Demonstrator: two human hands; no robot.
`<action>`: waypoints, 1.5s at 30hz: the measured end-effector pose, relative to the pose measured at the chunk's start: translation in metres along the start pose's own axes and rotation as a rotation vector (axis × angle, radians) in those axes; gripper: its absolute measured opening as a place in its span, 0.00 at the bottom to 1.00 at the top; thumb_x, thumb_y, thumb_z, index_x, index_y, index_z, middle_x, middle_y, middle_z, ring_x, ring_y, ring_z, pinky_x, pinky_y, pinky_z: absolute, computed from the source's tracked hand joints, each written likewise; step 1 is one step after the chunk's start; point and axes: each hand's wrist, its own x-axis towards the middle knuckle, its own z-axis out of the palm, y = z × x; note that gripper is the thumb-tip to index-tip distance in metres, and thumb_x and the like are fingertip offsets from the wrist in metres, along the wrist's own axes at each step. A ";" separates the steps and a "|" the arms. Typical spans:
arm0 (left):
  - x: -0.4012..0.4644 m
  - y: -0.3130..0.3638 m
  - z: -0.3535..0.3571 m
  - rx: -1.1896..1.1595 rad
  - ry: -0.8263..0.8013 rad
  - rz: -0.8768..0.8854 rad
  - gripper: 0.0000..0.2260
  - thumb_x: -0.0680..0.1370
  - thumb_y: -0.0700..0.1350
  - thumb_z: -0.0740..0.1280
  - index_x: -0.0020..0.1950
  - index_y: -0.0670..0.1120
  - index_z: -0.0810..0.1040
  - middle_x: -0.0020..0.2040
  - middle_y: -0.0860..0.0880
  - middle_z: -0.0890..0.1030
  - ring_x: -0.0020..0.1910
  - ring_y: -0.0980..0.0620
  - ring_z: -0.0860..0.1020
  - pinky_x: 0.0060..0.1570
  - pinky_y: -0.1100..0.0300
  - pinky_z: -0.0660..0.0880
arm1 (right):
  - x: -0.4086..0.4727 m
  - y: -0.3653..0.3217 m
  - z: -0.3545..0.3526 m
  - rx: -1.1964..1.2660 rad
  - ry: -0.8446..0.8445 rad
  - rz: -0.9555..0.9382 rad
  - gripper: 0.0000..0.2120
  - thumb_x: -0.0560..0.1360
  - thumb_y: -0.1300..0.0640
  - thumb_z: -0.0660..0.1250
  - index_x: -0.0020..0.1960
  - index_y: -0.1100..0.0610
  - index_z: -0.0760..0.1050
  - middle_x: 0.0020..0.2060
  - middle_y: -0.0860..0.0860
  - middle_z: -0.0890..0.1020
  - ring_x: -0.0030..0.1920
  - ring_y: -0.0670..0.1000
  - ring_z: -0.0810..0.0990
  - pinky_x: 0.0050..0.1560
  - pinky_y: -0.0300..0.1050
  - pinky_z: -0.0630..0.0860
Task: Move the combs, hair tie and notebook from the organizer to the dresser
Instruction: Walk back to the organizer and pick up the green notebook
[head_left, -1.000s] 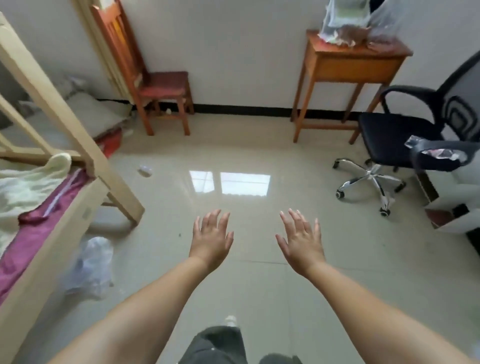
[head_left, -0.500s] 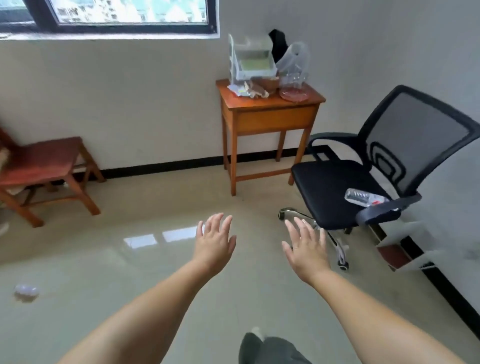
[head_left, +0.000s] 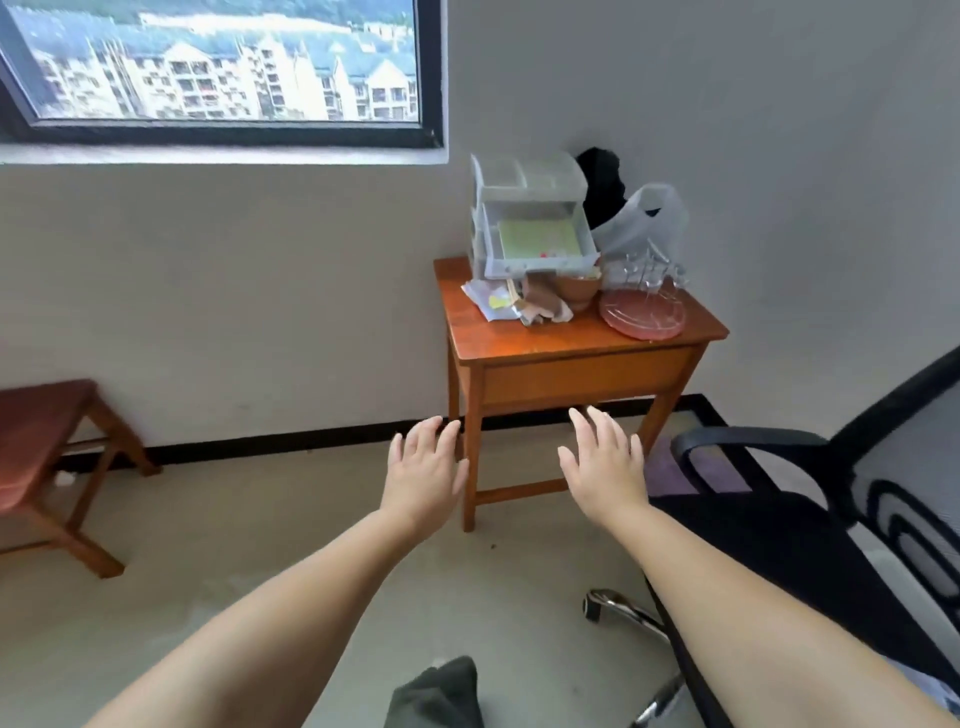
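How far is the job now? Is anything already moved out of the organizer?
Nothing looks moved yet. The left hand and right hand are open and empty, held out short of the wooden dresser. A green notebook lies in the organizer drawer. Combs and hair tie cannot be made out. All moves remain.

Both forearms bare to frame edge, no sleeves visible. Left hand (head_left: 423, 475) and right hand (head_left: 605, 470) bare: no gloves, rings, watch or wristband. Dark grey trouser leg (head_left: 436, 693) at bottom centre.
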 end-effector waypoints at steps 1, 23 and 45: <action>0.034 -0.002 -0.004 0.001 0.008 0.014 0.24 0.79 0.53 0.54 0.74 0.48 0.57 0.74 0.46 0.61 0.74 0.47 0.57 0.74 0.47 0.52 | 0.030 -0.001 -0.003 0.004 0.003 0.001 0.26 0.79 0.46 0.50 0.75 0.50 0.52 0.76 0.53 0.57 0.76 0.54 0.52 0.74 0.60 0.49; 0.510 0.095 -0.001 -0.730 -0.128 -0.618 0.23 0.76 0.41 0.56 0.71 0.39 0.57 0.68 0.36 0.67 0.67 0.37 0.66 0.65 0.43 0.68 | 0.513 0.024 -0.037 0.466 -0.128 0.225 0.26 0.78 0.56 0.55 0.73 0.60 0.54 0.71 0.59 0.63 0.65 0.60 0.70 0.51 0.48 0.69; 0.523 0.070 -0.037 -1.280 -0.047 -0.592 0.07 0.79 0.42 0.60 0.55 0.44 0.74 0.51 0.44 0.80 0.49 0.45 0.79 0.46 0.49 0.78 | 0.504 0.053 -0.063 1.042 0.044 0.114 0.13 0.75 0.65 0.56 0.42 0.52 0.75 0.34 0.46 0.79 0.32 0.41 0.77 0.28 0.29 0.70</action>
